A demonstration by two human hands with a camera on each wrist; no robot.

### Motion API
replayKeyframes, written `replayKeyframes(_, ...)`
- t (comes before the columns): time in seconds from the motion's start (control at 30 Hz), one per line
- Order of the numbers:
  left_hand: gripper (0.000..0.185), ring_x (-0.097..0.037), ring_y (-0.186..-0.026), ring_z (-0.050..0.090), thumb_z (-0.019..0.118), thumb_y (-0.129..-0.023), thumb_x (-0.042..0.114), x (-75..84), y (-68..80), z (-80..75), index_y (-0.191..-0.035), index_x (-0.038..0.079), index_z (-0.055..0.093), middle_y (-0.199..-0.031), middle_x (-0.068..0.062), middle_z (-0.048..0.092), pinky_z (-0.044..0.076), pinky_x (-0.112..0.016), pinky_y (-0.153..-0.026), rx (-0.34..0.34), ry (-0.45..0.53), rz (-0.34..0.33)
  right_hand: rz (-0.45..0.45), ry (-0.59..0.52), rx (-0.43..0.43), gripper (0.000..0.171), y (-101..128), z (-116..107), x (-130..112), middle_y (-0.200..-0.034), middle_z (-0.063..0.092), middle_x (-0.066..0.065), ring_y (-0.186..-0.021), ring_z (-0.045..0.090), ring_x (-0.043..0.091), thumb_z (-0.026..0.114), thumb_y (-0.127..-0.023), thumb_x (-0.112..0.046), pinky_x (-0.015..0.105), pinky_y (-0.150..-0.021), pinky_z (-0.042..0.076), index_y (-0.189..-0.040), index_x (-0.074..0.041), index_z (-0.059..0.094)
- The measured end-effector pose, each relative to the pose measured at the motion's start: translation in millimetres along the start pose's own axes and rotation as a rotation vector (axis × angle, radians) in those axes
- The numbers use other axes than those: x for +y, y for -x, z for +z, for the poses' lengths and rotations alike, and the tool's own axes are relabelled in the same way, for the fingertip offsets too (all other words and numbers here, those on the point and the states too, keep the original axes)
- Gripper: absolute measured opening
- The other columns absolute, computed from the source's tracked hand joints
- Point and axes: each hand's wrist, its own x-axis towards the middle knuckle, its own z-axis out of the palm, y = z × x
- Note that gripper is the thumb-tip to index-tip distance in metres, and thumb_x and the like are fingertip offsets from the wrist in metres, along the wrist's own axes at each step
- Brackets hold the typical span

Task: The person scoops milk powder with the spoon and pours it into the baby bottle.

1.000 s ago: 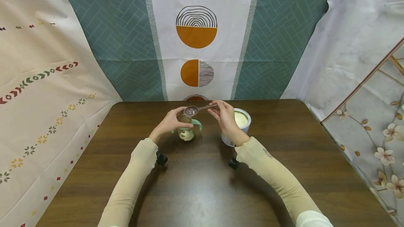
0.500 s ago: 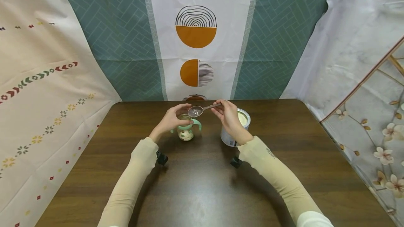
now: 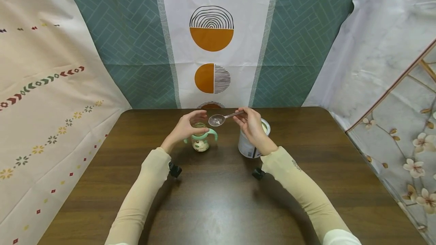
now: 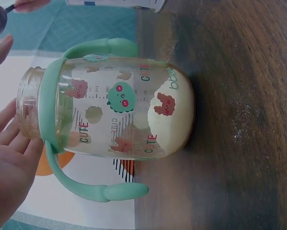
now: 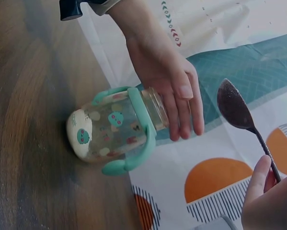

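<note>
Presently, right grip (image 3: pixel 253 127) pinches spoon (image 3: pixel 216 120), partly hiding tin (image 3: pixel 246 145); left grip (image 3: pixel 184 128) gapes beside bottle (image 3: pixel 200 146).

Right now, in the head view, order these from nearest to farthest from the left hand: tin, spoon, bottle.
1. Bottle: right at the left hand, its neck by the fingers.
2. Spoon: to the bottle's right, in the right hand.
3. Tin: farthest right, partly hidden by the right hand.

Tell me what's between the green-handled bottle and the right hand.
The spoon: the head view shows it held up by the right hand, stretching across the gap toward the bottle.
</note>
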Motion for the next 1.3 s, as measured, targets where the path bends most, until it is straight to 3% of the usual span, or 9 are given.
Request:
replayKeyframes(0.1,0.065,-0.043,-0.128,0.048,0.076,-0.082,0.006,-0.7,0.3,0.3,-0.139,0.001,0.047,-0.136,-0.024,0.054,0.038,-0.054,-0.111,0.004,0.006,0.009,0.004,-0.008,-0.001,0.022,0.2,-2.6,-2.7,-0.091,0.06,0.003,-0.079,0.06,0.012,0.037,-0.104,-0.013,0.019,-0.077,0.057,-0.095,-0.003,0.054)
replayKeyframes(0.27,0.062,-0.033,-0.126,0.054,0.077,-0.082,0.013,2.7,1.5,2.4,-0.138,0.009,0.051,-0.134,-0.016,0.057,0.04,-0.05,-0.11,0.026,-0.032,0.027,-0.001,-0.023,-0.012,0.023,-0.3,-7.9,-9.0,-0.088,0.06,0.003,-0.076,0.06,0.012,0.036,-0.104,-0.012,0.018,-0.074,0.056,-0.092,-0.004,0.054)
replayKeyframes(0.53,0.06,-0.034,-0.128,0.052,0.077,-0.083,0.021,9.2,-2.8,9.6,-0.137,0.01,0.052,-0.134,-0.014,0.058,0.039,-0.049,-0.111,0.019,-0.03,0.068,-0.029,-0.042,-0.012,0.026,-1.0,-20.3,-20.7,-0.082,0.061,0.001,-0.072,0.06,0.011,0.036,-0.103,-0.011,0.018,-0.072,0.055,-0.088,-0.005,0.056)
replayKeyframes(0.67,0.062,-0.032,-0.127,0.053,0.078,-0.083,0.021,12.6,-4.9,13.5,-0.137,0.011,0.052,-0.134,-0.013,0.058,0.039,-0.049,-0.111,0.021,-0.053,0.088,-0.036,-0.027,-0.015,0.027,-1.6,-28.2,-25.7,-0.083,0.059,0.0,-0.074,0.059,0.011,0.036,-0.103,-0.012,0.017,-0.074,0.055,-0.087,-0.007,0.056)
replayKeyframes(0.93,0.066,-0.028,-0.129,0.051,0.079,-0.081,0.016,22.9,-7.6,22.3,-0.14,0.011,0.048,-0.137,-0.013,0.055,0.038,-0.046,-0.113,-0.005,-0.047,0.091,-0.056,-0.068,0.034,0.027,-2.5,-42.8,-33.5,-0.077,0.059,0.001,-0.067,0.057,0.012,0.037,-0.102,-0.011,0.018,-0.067,0.054,-0.084,-0.006,0.056)
replayKeyframes(1.3,0.069,-0.034,-0.135,0.045,0.073,-0.084,0.002,32.4,-17.1,38.4,-0.144,0.003,0.041,-0.142,-0.02,0.048,0.034,-0.042,-0.116,-0.071,0.091,0.035,-0.104,-0.074,0.098,0.029,-2.7,-59.2,-40.4,-0.073,0.058,0.0,-0.062,0.053,0.012,0.037,-0.102,-0.011,0.018,-0.061,0.053,-0.081,-0.007,0.056)
